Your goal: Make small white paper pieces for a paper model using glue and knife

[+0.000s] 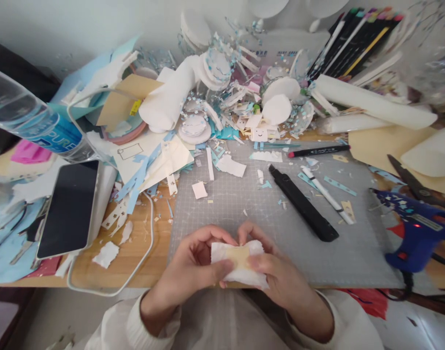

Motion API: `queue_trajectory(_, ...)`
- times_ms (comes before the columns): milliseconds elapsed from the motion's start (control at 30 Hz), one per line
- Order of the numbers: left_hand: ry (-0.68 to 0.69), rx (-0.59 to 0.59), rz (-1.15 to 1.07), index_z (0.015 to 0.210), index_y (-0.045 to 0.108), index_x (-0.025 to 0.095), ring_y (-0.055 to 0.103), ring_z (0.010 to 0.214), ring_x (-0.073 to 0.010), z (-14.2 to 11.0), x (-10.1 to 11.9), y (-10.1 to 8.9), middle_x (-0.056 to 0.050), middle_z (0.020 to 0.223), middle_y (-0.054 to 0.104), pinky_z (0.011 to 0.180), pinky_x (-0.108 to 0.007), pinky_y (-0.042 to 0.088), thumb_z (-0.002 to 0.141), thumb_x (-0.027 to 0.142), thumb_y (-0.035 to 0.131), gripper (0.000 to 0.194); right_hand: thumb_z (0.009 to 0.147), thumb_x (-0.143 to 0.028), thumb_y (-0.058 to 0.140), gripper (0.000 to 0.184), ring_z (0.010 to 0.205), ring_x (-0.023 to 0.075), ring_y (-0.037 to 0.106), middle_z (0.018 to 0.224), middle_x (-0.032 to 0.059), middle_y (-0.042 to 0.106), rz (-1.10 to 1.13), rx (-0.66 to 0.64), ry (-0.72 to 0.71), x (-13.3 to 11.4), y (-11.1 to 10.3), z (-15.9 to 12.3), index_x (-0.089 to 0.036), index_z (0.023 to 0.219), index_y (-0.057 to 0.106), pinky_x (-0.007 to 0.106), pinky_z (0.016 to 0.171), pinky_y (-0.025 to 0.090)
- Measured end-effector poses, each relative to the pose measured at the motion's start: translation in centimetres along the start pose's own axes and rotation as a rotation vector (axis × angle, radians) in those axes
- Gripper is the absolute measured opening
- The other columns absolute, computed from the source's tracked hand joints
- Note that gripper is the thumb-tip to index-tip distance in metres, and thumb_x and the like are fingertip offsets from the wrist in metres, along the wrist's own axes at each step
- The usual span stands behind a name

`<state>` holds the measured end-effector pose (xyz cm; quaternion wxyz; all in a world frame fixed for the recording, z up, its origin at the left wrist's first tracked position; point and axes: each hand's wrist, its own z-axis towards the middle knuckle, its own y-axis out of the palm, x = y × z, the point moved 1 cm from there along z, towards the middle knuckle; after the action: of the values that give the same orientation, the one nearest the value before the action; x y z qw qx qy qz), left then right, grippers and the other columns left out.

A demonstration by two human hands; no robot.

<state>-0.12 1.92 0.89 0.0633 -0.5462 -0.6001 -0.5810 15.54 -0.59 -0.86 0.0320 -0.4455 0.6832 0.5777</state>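
Near: paper piece [240, 255], white with yellowish middle, above near edge of grey mat [222, 214]. Left hand [202, 260] and right hand [276, 267]: grip pinched on paper from both sides, thumbs on top. Probably light, soft, easily creased or torn; best taken gently by left and right ends. Farther right: blue glue gun [415, 231], black cutter [304, 204], white pen [326, 194]. Left, on bench [136, 262]: phone [71, 209]. Far: dark marker [319, 150].

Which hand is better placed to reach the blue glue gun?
Probably the right hand: the glue gun lies nearer it. It shares the white-and-cream piece with the left hand, which might hold it alone.
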Motion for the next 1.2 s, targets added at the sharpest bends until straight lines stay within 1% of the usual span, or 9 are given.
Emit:
queue_trajectory(200, -0.013, 0.002, 0.018, 0.089, 0.069, 0.019, 0.051, 0.045, -0.0009, -0.1, -0.3, -0.3, 0.003, 0.069, 0.062, 0.044, -0.009, 0.044, 0.077, 0.022, 0.078, 0.015, 0.075, -0.029, 0.069, 0.027, 0.049, 0.0076, 0.050, 0.067, -0.0049, 0.056, -0.028, -0.020, 0.013, 0.1, -0.1, 0.0, -0.023, 0.086, 0.046, 0.016, 0.047, 0.034)
queue_trajectory(400, -0.046, 0.002, 0.035, 0.084, 0.070, 0.017, 0.051, 0.048, -0.0023, -0.1, -0.2, -0.3, 0.001, 0.072, 0.063, 0.043, -0.010, 0.044, 0.076, 0.022, 0.078, 0.013, 0.073, -0.035, 0.075, 0.034, 0.046, 0.0048, 0.038, 0.068, -0.0072, 0.050, -0.084, -0.002, 0.008, 0.3, -0.1, -0.2, -0.023, 0.082, 0.044, 0.019, 0.050, 0.037)
queue_trajectory(533, -0.053, 0.008, 0.013, 0.075, 0.065, 0.015, 0.052, 0.048, -0.0030, -0.1, -0.1, 0.0, 0.001, 0.069, 0.061, 0.044, -0.011, 0.044, 0.074, 0.023, 0.080, 0.017, 0.072, -0.038, 0.078, 0.039, 0.051, 0.0072, 0.043, 0.070, -0.0058, 0.049, -0.115, -0.003, -0.035, 0.1, -0.1, -0.1, -0.022, 0.077, 0.043, 0.020, 0.051, 0.035)
queue_trajectory(667, -0.054, 0.015, 0.028, 0.073, 0.060, 0.014, 0.050, 0.046, -0.0025, -0.1, -0.1, 0.0, 0.002, 0.067, 0.058, 0.043, -0.011, 0.041, 0.074, 0.025, 0.080, 0.023, 0.072, -0.038, 0.079, 0.041, 0.059, 0.0096, 0.047, 0.072, -0.0044, 0.048, -0.133, -0.012, -0.075, 0.1, -0.1, -0.1, -0.022, 0.075, 0.042, 0.019, 0.052, 0.036)
queue_trajectory(767, -0.016, -0.014, 0.002, 0.078, 0.054, 0.016, 0.049, 0.046, -0.0018, 0.0, -0.3, -0.1, 0.003, 0.068, 0.058, 0.044, -0.010, 0.040, 0.077, 0.022, 0.077, 0.024, 0.075, -0.036, 0.077, 0.038, 0.059, 0.0087, 0.045, 0.073, -0.0045, 0.046, -0.163, -0.016, -0.100, 0.2, -0.2, -0.1, -0.022, 0.076, 0.041, 0.018, 0.052, 0.033)
queue_trajectory(900, 0.126, -0.036, -0.035, 0.089, 0.048, 0.020, 0.053, 0.057, -0.0052, 0.1, -0.6, -0.2, 0.003, 0.076, 0.057, 0.054, -0.014, 0.044, 0.077, 0.022, 0.077, 0.032, 0.078, -0.035, 0.074, 0.037, 0.057, 0.0071, 0.035, 0.071, -0.0058, 0.041, -0.175, -0.036, -0.143, 0.2, -0.3, -0.2, -0.021, 0.077, 0.040, 0.018, 0.050, 0.027)
queue_trajectory(967, 0.173, -0.023, 0.015, 0.093, 0.048, 0.020, 0.052, 0.064, -0.0076, 0.0, -0.5, 0.0, 0.002, 0.079, 0.055, 0.058, -0.016, 0.044, 0.076, 0.030, 0.078, 0.036, 0.080, -0.034, 0.072, 0.035, 0.057, 0.0074, 0.033, 0.072, -0.0058, 0.040, -0.197, -0.036, -0.161, 0.3, -0.4, -0.2, -0.021, 0.077, 0.040, 0.018, 0.050, 0.026)
queue_trajectory(1067, 0.151, 0.040, 0.159, 0.091, 0.053, 0.018, 0.048, 0.064, -0.0093, -0.1, -0.3, 0.4, 0.002, 0.077, 0.052, 0.057, -0.018, 0.040, 0.080, 0.046, 0.072, 0.035, 0.083, -0.033, 0.069, 0.031, 0.059, 0.0084, 0.034, 0.074, -0.0052, 0.040, -0.273, -0.040, -0.188, 0.2, -0.3, -0.3, -0.022, 0.078, 0.041, 0.019, 0.051, 0.027)
queue_trajectory(1200, 0.131, 0.205, 0.449, 0.076, 0.054, 0.017, 0.041, 0.061, -0.0097, -0.2, 0.1, 1.2, 0.003, 0.069, 0.049, 0.055, -0.020, 0.035, 0.084, 0.042, 0.066, 0.029, 0.087, -0.029, 0.065, 0.031, 0.060, 0.0090, 0.034, 0.071, -0.0054, 0.039, -0.348, -0.049, -0.234, 0.0, 0.4, -0.3, -0.022, 0.075, 0.038, 0.021, 0.054, 0.028)
